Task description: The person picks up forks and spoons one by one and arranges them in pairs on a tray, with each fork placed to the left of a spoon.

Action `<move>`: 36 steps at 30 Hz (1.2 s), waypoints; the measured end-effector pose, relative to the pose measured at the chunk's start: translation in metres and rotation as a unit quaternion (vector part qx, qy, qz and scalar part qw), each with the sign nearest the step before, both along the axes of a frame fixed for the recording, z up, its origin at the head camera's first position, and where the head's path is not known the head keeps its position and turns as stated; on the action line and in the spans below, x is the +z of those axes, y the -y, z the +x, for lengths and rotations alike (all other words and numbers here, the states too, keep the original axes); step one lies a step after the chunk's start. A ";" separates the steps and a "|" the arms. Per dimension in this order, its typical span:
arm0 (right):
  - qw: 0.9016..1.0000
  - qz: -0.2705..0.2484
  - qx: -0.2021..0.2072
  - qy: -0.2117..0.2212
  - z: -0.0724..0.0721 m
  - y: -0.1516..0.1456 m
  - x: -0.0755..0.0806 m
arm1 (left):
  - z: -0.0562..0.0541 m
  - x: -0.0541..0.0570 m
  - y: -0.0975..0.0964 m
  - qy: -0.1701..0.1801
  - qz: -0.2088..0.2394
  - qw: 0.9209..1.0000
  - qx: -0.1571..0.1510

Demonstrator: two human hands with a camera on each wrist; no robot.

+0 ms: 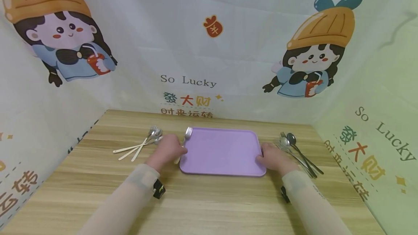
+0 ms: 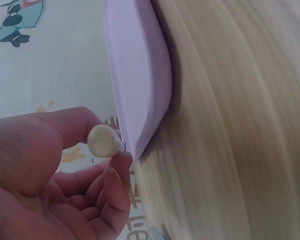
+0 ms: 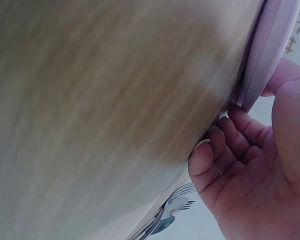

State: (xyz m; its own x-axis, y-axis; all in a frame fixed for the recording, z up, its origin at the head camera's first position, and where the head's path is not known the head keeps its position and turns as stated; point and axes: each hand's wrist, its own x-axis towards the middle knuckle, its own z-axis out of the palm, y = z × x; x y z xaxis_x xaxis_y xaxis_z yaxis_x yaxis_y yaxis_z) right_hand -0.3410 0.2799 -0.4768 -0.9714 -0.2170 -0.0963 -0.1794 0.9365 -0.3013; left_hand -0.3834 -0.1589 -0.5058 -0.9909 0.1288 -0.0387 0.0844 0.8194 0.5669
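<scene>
Your hands are apart, one at each short side of the lilac rectangular tray (image 1: 223,151), which sits on the wood-grain table (image 1: 212,202) directly in front of you. Your left hand (image 1: 168,149) pinches the pale handle of a fork (image 1: 188,132) between thumb and fingers; the fork's tines point away from you, just beside the tray's far left corner. Whether the fork touches the tray cannot be determined. Your right hand (image 1: 274,157) grips the tray's right edge, thumb at the rim and remaining fingers curled next to the tabletop.

Near your left hand, cream-handled forks and spoons (image 1: 143,144) lie crossed, heads toward the far side. Beyond your right hand, all-metal forks and spoons (image 1: 300,159) lie in a second crossed group, handles toward you. A printed cloth (image 1: 241,53) reading "So Lucky" hangs behind the table.
</scene>
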 end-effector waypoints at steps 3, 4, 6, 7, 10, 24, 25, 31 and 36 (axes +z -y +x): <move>1.000 0.001 0.005 -0.001 0.000 0.001 0.002 | 0.001 0.002 -0.010 -0.008 -0.004 1.000 0.002; 1.000 -0.001 0.005 -0.006 0.000 0.000 0.001 | 0.010 0.009 -0.014 -0.014 0.000 1.000 0.000; 1.000 0.000 0.008 -0.004 0.004 0.002 0.007 | 0.012 0.011 -0.021 -0.011 0.000 1.000 0.010; 1.000 -0.001 0.006 -0.005 0.004 0.002 0.005 | 0.013 0.012 -0.024 -0.010 -0.001 1.000 0.014; 1.000 -0.001 0.005 -0.003 0.003 0.001 0.003 | 0.014 0.011 -0.031 -0.001 0.009 1.000 0.023; 1.000 0.004 0.018 -0.010 -0.005 -0.005 -0.008 | 0.076 0.075 -0.059 0.022 0.043 0.997 0.062; 1.000 0.003 0.015 -0.009 -0.005 -0.005 -0.008 | 0.078 0.076 -0.059 0.020 0.039 0.997 0.061; 1.000 -0.002 0.001 -0.004 -0.002 -0.002 -0.006 | 0.080 0.076 -0.057 0.009 0.028 0.998 0.056; 1.000 -0.002 0.006 -0.002 0.016 0.009 0.017 | 0.079 0.075 -0.053 0.004 0.038 0.998 0.040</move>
State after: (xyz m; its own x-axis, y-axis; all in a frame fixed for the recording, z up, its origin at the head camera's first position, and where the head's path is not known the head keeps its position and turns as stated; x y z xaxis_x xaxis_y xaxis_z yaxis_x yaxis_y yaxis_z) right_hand -0.3252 0.2705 -0.4596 -0.9690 -0.2293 -0.0918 -0.1918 0.9327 -0.3053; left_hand -0.3044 -0.1060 -0.4303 -0.9979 0.0522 -0.0394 0.0159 0.7781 0.6279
